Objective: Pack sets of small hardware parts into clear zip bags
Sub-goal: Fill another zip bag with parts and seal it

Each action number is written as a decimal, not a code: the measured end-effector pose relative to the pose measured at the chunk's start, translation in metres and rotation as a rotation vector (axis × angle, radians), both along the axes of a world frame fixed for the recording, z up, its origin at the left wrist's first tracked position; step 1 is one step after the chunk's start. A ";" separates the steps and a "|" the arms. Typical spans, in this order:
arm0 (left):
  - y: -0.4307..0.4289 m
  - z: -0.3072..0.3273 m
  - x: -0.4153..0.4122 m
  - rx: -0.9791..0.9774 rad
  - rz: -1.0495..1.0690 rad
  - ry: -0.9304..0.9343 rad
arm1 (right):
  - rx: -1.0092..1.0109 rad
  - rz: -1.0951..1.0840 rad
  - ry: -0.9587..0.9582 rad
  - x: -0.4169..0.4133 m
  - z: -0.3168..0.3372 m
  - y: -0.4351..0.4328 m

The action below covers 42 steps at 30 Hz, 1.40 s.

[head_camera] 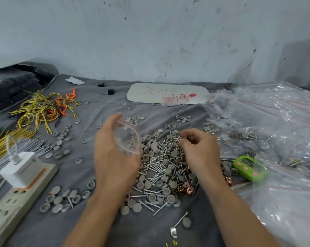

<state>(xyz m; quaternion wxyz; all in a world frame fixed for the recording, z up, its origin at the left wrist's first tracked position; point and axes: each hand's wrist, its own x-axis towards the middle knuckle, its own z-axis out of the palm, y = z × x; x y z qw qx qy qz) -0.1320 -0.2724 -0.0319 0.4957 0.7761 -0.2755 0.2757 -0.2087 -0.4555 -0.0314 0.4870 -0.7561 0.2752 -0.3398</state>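
Observation:
My left hand [113, 154] holds a small clear zip bag [128, 138] with a red seal line, its mouth turned toward the pile. My right hand [198, 148] hovers over the heap of silver screws and grey round caps [161, 166], fingers curled and pinching small parts at its far edge. Copper-coloured clips [186, 190] lie at the pile's near right side. A single screw and cap [183, 220] sit apart near the front.
A heap of clear zip bags [275, 125], some filled, covers the right side. A green timer [248, 167] lies beside my right wrist. At the left sit a power strip with a white plug [20, 177], yellow and orange wires [43, 107] and loose grey caps [61, 200].

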 end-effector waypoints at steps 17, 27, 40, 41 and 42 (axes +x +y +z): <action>-0.008 -0.016 0.003 0.344 -0.230 0.100 | -0.265 0.235 0.054 -0.005 0.014 0.026; -0.004 -0.015 0.004 0.207 -0.237 0.135 | -0.281 0.348 0.122 -0.001 0.018 0.042; -0.003 -0.021 0.016 0.421 0.053 0.055 | -0.627 0.241 0.686 -0.013 0.026 0.020; -0.004 -0.021 0.016 0.423 0.038 0.055 | -0.660 0.221 0.689 -0.014 0.026 0.019; -0.004 -0.021 0.015 0.417 0.017 0.058 | -0.687 0.211 0.684 -0.014 0.025 0.019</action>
